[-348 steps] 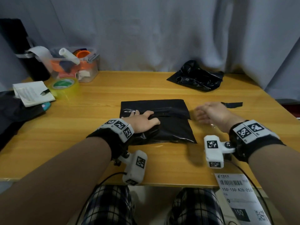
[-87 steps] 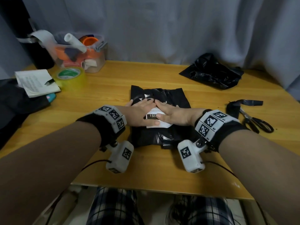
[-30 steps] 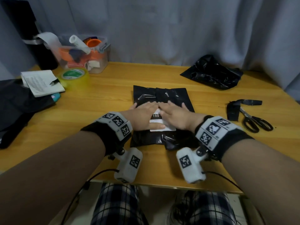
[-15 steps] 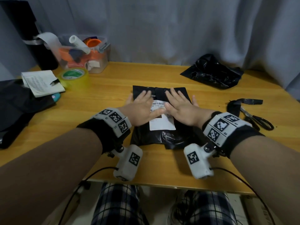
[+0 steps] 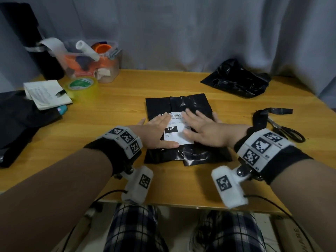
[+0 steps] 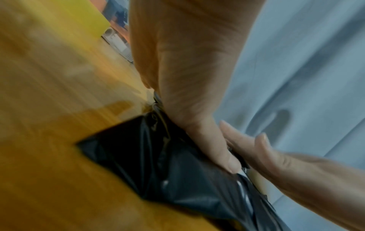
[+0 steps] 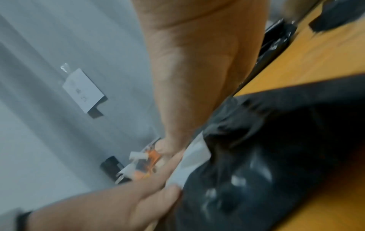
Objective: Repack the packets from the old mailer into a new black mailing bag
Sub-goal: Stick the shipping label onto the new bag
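A filled black mailing bag (image 5: 189, 106) lies flat in the middle of the wooden table (image 5: 112, 110), with a white shipping label (image 5: 175, 131) on top. My left hand (image 5: 154, 131) lies flat on the label's left side, fingers straight. My right hand (image 5: 201, 128) presses flat on the label's right side. In the left wrist view the left hand (image 6: 197, 109) rests on the bag (image 6: 158, 156). The right wrist view shows the right hand (image 7: 187, 93) on the label (image 7: 195, 157) and the bag (image 7: 266, 164). The crumpled old black mailer (image 5: 236, 79) sits at the back right.
Black scissors (image 5: 287, 131) and a strip of black plastic (image 5: 272, 111) lie to the right. At the back left stand a clear box of supplies (image 5: 91, 60), a yellow tape roll (image 5: 81, 86), a notepad (image 5: 45, 93) and dark cloth (image 5: 18, 120).
Both hands slid back toward me along the label over the last half second, staying flat. The barcode at the label's far end now shows.
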Available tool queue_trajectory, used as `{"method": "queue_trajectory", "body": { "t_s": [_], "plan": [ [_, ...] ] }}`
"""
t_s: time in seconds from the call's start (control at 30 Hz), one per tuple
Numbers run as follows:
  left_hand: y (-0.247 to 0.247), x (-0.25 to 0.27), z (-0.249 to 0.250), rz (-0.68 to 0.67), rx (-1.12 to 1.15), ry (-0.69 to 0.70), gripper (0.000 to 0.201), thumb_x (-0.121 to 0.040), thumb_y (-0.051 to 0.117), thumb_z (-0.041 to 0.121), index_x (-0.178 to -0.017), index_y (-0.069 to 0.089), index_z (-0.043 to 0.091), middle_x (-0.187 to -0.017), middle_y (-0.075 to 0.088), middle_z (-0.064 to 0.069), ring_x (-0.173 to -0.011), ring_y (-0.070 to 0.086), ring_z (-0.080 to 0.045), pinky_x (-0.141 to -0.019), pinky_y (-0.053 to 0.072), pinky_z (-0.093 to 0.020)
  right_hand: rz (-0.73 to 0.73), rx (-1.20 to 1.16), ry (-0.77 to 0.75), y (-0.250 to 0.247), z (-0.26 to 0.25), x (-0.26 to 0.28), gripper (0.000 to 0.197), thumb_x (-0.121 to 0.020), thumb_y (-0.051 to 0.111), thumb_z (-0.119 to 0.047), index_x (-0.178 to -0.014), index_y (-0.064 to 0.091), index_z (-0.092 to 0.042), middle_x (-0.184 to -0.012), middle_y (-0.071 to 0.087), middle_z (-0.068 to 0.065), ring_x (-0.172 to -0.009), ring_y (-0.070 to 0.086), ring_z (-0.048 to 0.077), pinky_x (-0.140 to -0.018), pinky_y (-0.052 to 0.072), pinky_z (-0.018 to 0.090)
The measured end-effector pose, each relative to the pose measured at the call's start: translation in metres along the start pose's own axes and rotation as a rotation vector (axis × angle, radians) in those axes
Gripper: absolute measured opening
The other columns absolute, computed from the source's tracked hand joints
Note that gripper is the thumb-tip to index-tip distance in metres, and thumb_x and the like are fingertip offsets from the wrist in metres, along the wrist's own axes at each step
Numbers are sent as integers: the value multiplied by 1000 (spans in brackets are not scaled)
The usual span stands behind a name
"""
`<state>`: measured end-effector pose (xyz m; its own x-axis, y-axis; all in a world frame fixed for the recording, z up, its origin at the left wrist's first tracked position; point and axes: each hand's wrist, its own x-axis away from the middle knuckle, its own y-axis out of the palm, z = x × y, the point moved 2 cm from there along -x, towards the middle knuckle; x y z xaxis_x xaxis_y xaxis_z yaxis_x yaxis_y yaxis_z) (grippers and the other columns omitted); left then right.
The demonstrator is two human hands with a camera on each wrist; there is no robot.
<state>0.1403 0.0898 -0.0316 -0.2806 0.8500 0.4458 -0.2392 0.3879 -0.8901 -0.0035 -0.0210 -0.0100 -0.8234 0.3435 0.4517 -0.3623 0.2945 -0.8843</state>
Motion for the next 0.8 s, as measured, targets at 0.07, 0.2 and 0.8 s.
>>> {"method": "queue_trajectory", "body": {
  "t_s": [0.07,0.2,0.8],
  "plan": [
    [0,0,0,1,6,-3,103,-80,37,74,-147,-21,21,-156,-23,7,-145,-14,-11,-118,-4,-50,-19,-8,-54,10,-11,0,67,-94,12,-61,-148,-17,-34,-155,-23,-15,-145,-18,11,-115,-16,51],
    [-1,1,2,11,12,-17,105,-79,38,74,-148,-19,20,-157,-22,7,-146,-13,-11,-117,-4,-52,-86,20,-4,22,6,7,65,-95,15,-59,-147,-17,-36,-154,-22,-19,-145,-18,11,-115,-16,49],
    [9,-1,4,55,78,-59,111,-77,44,75,-147,-22,20,-157,-22,6,-146,-13,-13,-116,2,-55,67,-76,375,27,7,-7,56,-95,4,-60,-144,-18,-46,-157,-21,-6,-146,-16,26,-111,-14,61]
  ]
}}
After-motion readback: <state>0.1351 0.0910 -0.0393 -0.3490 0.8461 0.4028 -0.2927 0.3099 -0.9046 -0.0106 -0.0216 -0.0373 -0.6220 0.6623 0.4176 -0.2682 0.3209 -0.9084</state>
